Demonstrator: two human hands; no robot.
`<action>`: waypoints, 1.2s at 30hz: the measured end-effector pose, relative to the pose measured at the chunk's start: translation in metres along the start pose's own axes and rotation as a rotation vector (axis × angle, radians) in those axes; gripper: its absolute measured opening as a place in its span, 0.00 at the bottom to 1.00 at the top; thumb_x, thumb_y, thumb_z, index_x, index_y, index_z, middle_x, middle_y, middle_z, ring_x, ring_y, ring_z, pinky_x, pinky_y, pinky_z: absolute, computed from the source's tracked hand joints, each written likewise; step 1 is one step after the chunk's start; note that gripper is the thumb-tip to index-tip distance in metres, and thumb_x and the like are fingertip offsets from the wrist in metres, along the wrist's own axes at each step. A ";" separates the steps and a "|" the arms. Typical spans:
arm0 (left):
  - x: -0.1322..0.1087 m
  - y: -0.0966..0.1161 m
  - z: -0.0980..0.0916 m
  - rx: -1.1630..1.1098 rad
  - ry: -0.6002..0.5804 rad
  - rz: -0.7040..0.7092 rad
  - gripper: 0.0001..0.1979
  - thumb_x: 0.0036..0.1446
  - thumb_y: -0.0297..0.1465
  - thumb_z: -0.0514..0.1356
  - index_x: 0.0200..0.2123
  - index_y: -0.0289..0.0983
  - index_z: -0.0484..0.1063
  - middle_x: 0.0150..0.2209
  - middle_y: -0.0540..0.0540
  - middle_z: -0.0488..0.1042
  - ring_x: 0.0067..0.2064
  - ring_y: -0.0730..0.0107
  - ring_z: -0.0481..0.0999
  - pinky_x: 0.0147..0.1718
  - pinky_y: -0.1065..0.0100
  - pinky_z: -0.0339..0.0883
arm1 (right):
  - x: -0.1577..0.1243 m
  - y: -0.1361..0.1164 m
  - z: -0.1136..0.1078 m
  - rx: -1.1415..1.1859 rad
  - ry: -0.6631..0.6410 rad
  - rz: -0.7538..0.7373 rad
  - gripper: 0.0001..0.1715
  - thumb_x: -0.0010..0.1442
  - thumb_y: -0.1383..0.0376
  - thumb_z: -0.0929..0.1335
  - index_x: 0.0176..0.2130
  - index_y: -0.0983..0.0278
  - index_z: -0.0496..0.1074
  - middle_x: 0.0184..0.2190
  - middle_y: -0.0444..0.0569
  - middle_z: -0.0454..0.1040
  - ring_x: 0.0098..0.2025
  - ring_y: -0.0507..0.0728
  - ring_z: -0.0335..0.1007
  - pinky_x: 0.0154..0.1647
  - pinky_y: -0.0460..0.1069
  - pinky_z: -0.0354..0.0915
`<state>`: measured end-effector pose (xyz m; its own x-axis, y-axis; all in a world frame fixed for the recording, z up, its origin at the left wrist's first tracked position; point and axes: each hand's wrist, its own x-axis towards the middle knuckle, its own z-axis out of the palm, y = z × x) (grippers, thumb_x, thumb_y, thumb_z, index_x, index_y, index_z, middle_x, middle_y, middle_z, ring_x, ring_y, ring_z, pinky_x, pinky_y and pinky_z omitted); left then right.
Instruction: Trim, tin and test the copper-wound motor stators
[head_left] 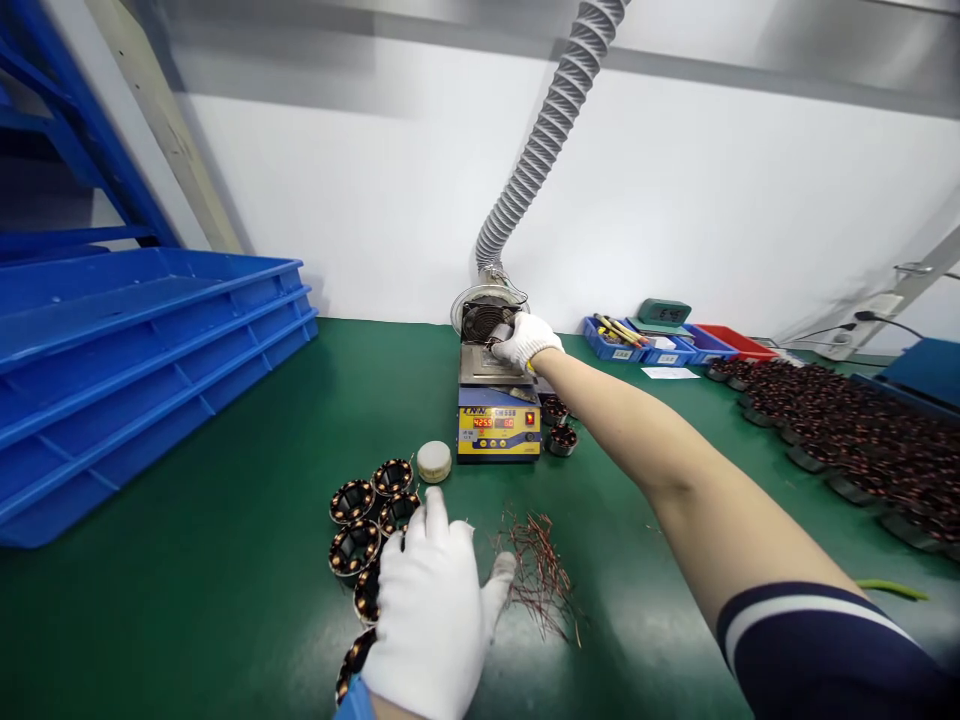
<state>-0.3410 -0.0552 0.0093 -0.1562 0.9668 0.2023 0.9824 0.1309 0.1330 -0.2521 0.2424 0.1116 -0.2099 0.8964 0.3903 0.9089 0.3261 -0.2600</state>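
My left hand (433,608), in a white glove, lies flat with fingers spread over a cluster of round copper-wound stator coils (354,502) on the green mat. My right hand (526,341), also gloved, is stretched out to the top of a small solder pot (498,420) with a red digital display. Its fingers are curled around something small and pale over the pot's metal tray; I cannot make out what it is. A heap of cut copper wire bits (538,565) lies just right of my left hand.
Stacked blue trays (135,350) fill the left side. A ribbed extraction hose (551,120) drops to a fan behind the pot. A white round tin (434,461) sits beside the pot, two coils (561,437) at its right. Many coils (855,430) cover the right; small bins (660,345) stand behind.
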 end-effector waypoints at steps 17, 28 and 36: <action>0.016 -0.015 0.004 0.058 -0.201 0.124 0.16 0.58 0.39 0.52 0.31 0.37 0.76 0.37 0.38 0.75 0.37 0.50 0.77 0.34 0.55 0.65 | -0.132 0.071 -0.059 0.664 -0.433 0.219 0.15 0.54 0.56 0.66 0.38 0.62 0.72 0.27 0.49 0.77 0.25 0.56 0.73 0.24 0.47 0.68; 0.006 0.009 0.018 -0.228 0.287 0.292 0.17 0.62 0.41 0.53 0.27 0.37 0.71 0.52 0.40 0.70 0.48 0.55 0.72 0.46 0.57 0.67 | -0.228 0.122 -0.050 0.394 -0.413 0.356 0.12 0.51 0.59 0.68 0.36 0.62 0.73 0.27 0.50 0.76 0.31 0.61 0.75 0.33 0.54 0.70; -0.009 0.026 0.025 -0.505 0.297 0.519 0.02 0.56 0.29 0.59 0.34 0.39 0.67 0.49 0.40 0.71 0.49 0.59 0.72 0.46 0.58 0.71 | -0.290 0.060 -0.032 0.884 -0.573 0.136 0.27 0.47 0.57 0.73 0.49 0.55 0.72 0.32 0.46 0.78 0.34 0.59 0.75 0.34 0.53 0.72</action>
<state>-0.3117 -0.0549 -0.0136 0.2194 0.7688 0.6007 0.7828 -0.5062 0.3620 -0.1254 -0.0074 0.0111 -0.4744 0.8741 -0.1047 0.4006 0.1085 -0.9098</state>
